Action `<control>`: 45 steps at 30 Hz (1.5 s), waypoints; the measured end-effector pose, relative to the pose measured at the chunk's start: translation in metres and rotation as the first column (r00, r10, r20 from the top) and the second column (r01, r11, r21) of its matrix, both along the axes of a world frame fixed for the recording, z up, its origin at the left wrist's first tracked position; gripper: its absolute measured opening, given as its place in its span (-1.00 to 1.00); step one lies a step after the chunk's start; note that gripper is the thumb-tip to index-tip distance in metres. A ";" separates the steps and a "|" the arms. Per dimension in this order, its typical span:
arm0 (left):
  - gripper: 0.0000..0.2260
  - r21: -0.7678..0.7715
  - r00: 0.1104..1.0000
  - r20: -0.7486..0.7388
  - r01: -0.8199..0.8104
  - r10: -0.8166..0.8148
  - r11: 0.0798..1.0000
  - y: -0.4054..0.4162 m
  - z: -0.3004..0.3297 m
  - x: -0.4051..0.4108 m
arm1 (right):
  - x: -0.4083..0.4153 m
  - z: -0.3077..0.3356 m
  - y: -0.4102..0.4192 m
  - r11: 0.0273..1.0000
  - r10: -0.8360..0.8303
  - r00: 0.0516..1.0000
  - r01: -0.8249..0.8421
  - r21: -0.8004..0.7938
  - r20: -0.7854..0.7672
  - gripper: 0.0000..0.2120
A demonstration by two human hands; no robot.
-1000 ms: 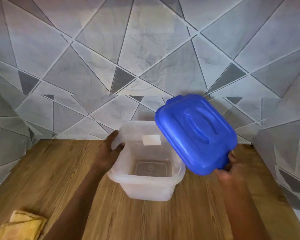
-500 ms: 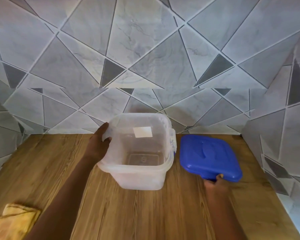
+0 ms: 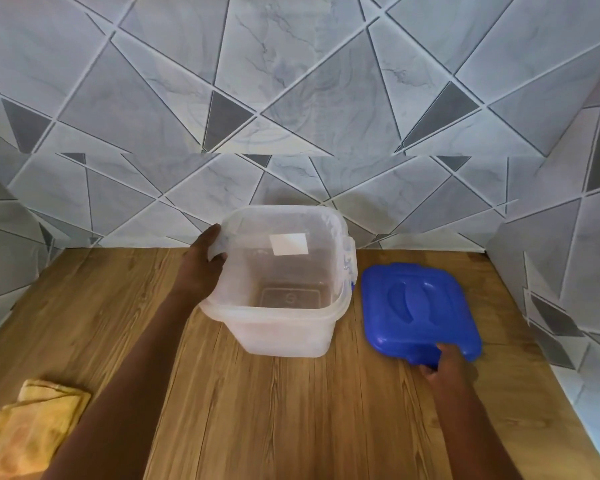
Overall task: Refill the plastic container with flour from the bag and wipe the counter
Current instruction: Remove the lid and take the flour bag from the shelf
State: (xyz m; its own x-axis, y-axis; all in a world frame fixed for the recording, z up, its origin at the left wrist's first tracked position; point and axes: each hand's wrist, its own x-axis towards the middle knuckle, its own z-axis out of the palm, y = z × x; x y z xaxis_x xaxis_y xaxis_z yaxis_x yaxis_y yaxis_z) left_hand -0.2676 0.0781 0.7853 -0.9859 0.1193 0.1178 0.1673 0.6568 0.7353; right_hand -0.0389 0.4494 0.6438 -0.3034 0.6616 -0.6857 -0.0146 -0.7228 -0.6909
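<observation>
Blue lid (image 3: 418,308) flat beside container (image 3: 281,289); counter (image 3: 291,410) bare.

Container (image 3: 278,282): translucent, milky white; white rectangular label (image 3: 288,244) on far wall. Lid (image 3: 418,311): solid bright blue. Worktop (image 3: 291,410): brown wood grain. Wall tiles (image 3: 291,98): pale grey marbled, darker grey triangles, white lines. Cloth (image 3: 28,427): yellow-orange, mottled.

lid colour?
Solid blue lid, lying flat beside the container; head view.
</observation>
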 end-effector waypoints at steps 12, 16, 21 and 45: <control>-0.59 0.216 0.999 0.012 -0.039 0.038 0.976 -0.001 0.012 0.015 | -0.020 0.047 -0.061 0.861 0.072 0.982 -0.150 0.486 0.175 -0.79; -0.64 0.281 0.998 -0.032 -0.038 0.049 0.959 -0.007 0.010 0.019 | -0.030 0.105 -0.105 0.658 0.151 0.983 -0.181 0.731 0.107 -0.88; -0.69 0.452 0.995 -0.100 0.017 0.031 0.892 -0.016 0.035 0.026 | -0.063 0.169 -0.150 0.493 0.305 0.952 -0.127 0.861 -0.034 -0.86; -0.87 0.492 0.508 -0.723 -0.096 0.468 0.865 -0.255 0.356 0.052 | -0.198 0.477 -0.446 0.175 0.919 0.294 0.293 0.940 -0.263 -0.92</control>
State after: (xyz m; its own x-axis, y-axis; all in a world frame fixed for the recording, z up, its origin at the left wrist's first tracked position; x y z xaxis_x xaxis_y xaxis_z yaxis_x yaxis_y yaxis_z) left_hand -0.2152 -0.1770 1.1413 -0.4116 -0.3796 0.8286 0.6510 0.5138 0.5587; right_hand -0.2368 0.0032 1.1207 -0.5195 0.0797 0.8508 -0.8445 0.1042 -0.5254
